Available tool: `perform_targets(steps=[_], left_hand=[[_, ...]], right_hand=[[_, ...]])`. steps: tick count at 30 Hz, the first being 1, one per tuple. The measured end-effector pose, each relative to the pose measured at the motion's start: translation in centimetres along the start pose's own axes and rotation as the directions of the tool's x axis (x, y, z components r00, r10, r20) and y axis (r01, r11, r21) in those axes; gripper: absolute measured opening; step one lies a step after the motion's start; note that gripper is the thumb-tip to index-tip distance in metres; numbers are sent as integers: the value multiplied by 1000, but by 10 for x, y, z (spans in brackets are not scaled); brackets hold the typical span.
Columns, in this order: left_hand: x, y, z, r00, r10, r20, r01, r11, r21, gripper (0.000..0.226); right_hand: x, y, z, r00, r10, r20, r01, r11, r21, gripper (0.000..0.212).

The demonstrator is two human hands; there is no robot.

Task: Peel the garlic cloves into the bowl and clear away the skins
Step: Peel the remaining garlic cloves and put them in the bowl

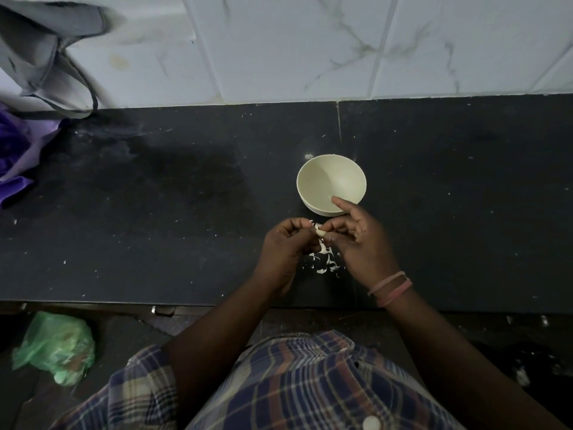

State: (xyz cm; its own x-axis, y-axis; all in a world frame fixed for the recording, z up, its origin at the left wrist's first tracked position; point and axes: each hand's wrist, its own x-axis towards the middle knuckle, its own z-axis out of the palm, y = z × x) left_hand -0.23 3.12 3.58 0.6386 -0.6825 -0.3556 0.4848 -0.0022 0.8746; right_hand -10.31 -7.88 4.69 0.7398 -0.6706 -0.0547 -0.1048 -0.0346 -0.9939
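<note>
our left hand (283, 243) pinches the garlic clove (321, 233) while our right hand (356, 240) picks its skin, just before the bowl (313, 169), so skins (325, 262) drop on the counter (186, 212).

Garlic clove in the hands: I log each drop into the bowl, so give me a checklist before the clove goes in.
1. Garlic clove held between left hand and right hand: ok.
2. Clove fully peeled: cannot tell.
3. Bowl upright, just beyond the hands: ok.
4. Bowl free of skins: ok in the part that shows; near side hidden by fingers.
5. Skins cleared from counter: not ok, scattered below the hands.
</note>
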Motion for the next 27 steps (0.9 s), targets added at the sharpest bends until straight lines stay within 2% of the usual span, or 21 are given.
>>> perform_targets(steps=[3, 5, 11, 16, 21, 27], left_hand=[[1, -2, 1, 999, -45, -14, 44, 996, -72, 7], [0, -3, 0, 998, -56, -27, 55, 997, -57, 7], [1, 0, -3, 998, -54, -23, 57, 984, 168, 4], [4, 3, -5, 994, -111, 21, 101, 959, 265, 2], [6, 4, -3, 984, -176, 31, 164, 957, 237, 4], [10, 5, 0, 955, -290, 60, 293, 955, -42, 10]], right_hand=[[0, 4, 2, 999, 31, -26, -30, 999, 16, 63], [-2, 5, 1, 999, 28, -27, -28, 999, -28, 63], [-5, 2, -5, 993, -107, 55, 120, 931, -344, 66], [-6, 4, -9, 982, -150, 112, 181, 913, -366, 68], [-3, 8, -15, 981, -117, 156, 162, 933, -321, 69], [1, 4, -15, 993, -11, 119, 8, 1000, 29, 64]])
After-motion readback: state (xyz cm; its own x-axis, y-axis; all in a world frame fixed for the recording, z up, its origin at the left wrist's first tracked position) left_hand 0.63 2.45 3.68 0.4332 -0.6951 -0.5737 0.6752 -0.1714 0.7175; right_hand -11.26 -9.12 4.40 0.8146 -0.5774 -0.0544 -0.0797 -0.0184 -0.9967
